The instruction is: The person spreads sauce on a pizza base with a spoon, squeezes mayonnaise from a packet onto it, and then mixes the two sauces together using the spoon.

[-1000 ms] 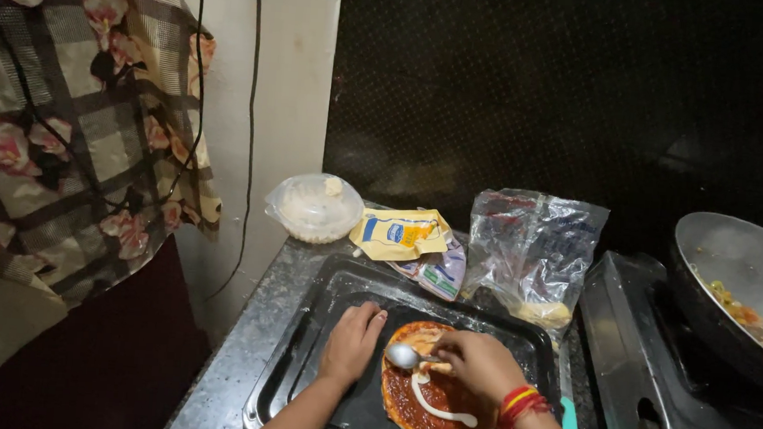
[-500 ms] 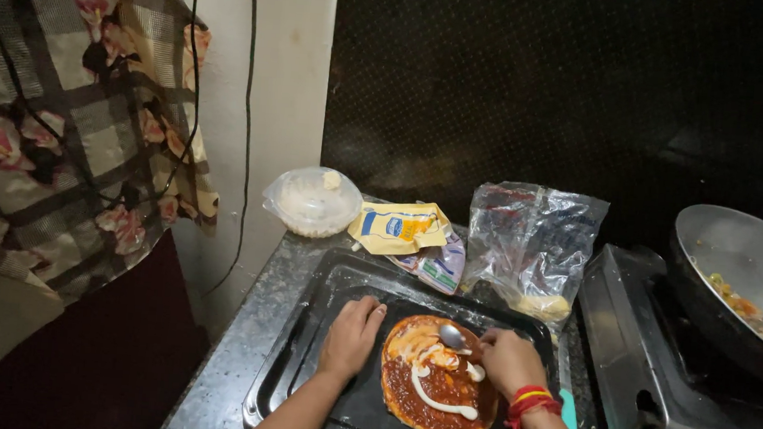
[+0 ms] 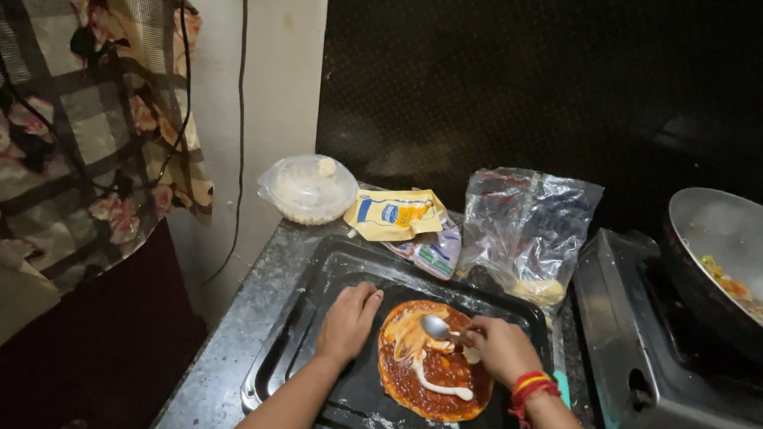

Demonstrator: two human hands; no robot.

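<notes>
A round flatbread (image 3: pixel 431 373) covered in red sauce with streaks of white sauce lies in a dark baking tray (image 3: pixel 306 313). My right hand (image 3: pixel 500 349) holds a metal spoon (image 3: pixel 438 327) whose bowl rests on the upper part of the bread. My left hand (image 3: pixel 350 319) lies flat on the tray, fingers touching the bread's left edge. Red and yellow bangles and a silver bracelet circle my right wrist.
Behind the tray sit a wrapped white bowl (image 3: pixel 309 188), a yellow sauce pouch (image 3: pixel 396 214) and a clear plastic bag (image 3: pixel 523 230). A gas stove (image 3: pixel 659 373) at right carries a pan (image 3: pixel 741 256) with cooked food. A floral checked cloth (image 3: pixel 54 107) hangs at left.
The spoon has travelled from the bread's left side up and toward its top centre, smearing white sauce. My left hand has stayed on the tray. The camera has shifted slightly.
</notes>
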